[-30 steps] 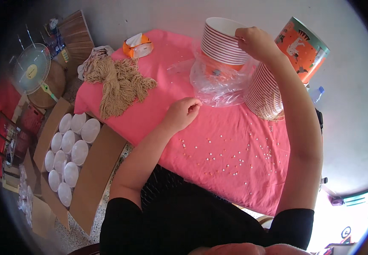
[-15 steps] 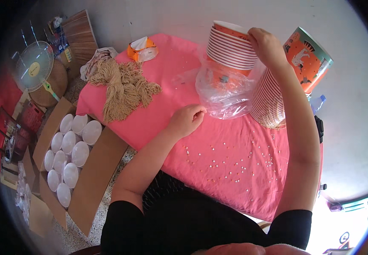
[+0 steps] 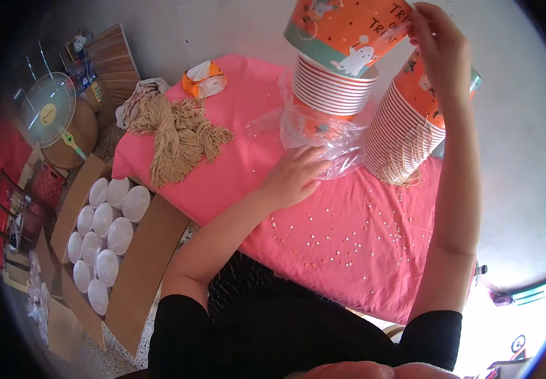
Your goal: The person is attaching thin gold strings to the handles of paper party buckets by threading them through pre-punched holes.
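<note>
My right hand [image 3: 442,47] grips the rim of an orange paper bucket [image 3: 342,31] with a green band and a ghost drawing. That bucket is raised above a stack of nested paper buckets [image 3: 333,85] with white rims. Clear plastic wrap [image 3: 342,148] bunches around the lower part of this stack. At the wrap's near edge is my left hand [image 3: 297,177], fingers apart; it seems to touch the plastic. Right of it leans a second bucket stack [image 3: 394,136], with strands of tan string [image 3: 412,161] hanging down its side.
A pink cloth [image 3: 254,82] covers the table, scattered with small beads [image 3: 333,249]. Bundled tan cord [image 3: 181,136] and an orange-and-white packet [image 3: 205,79] lie at the back left. Beside the table stands an open cardboard box [image 3: 150,252] of white plastic cups [image 3: 102,219]. A fan [image 3: 51,107] stands far left.
My right hand has lifted the top bucket off the wrapped stack, moving up and right. My left hand has moved right to the plastic wrap, and its fingers have opened.
</note>
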`<action>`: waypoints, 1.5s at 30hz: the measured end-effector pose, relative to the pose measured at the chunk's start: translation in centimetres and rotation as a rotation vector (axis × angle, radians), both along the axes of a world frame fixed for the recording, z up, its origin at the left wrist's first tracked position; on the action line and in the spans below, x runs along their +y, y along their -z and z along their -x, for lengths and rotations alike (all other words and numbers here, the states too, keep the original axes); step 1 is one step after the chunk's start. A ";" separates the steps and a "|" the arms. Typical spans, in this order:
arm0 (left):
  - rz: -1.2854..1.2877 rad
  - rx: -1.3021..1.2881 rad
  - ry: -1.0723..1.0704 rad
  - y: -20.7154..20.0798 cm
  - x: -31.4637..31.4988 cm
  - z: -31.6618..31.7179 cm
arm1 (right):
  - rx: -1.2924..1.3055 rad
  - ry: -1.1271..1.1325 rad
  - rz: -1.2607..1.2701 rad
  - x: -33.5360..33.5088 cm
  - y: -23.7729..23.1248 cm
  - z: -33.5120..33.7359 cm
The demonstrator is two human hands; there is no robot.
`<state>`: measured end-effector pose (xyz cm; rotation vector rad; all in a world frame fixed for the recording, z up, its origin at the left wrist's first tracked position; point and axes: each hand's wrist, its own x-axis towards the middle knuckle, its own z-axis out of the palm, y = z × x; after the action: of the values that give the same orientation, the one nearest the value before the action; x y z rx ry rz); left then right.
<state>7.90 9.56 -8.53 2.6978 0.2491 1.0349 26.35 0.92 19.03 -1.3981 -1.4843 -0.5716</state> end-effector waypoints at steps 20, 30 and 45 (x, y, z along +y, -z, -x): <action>1.228 -0.477 0.578 1.6 8.9 1.9 | 0.202 -0.657 0.149 -4.0 11.7 -1.9; 1.446 -0.419 0.709 1.8 7.0 4.3 | 0.064 -0.745 0.306 -3.1 11.6 -0.8; 0.544 -0.290 0.109 -1.4 2.8 2.5 | 0.411 -0.475 0.440 -2.5 12.7 -0.4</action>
<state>5.42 12.41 -7.17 2.0316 0.2771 1.1157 26.79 -1.55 6.29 -1.3123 -1.5726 0.3421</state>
